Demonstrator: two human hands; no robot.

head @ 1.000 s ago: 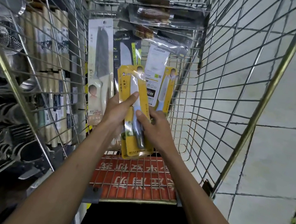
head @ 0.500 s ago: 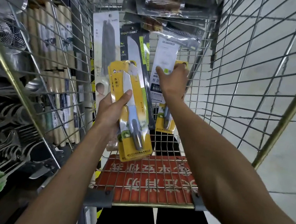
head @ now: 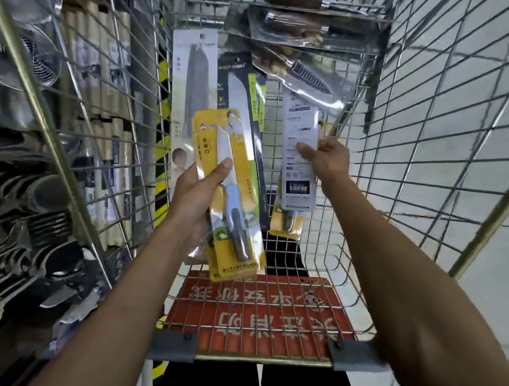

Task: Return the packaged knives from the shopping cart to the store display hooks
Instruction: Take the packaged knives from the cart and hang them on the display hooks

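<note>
Over the shopping cart, a yellow knife pack sits in the left hand, thumb across the front and fingers behind, tilted with the handle end down. Further right, the right hand pinches a white-backed knife pack by its edge, with another yellow pack right behind it. More packaged knives, a black pack and a pale pack, lean against the cart's far end. Kitchen tools crowd the shelf on the left.
</note>
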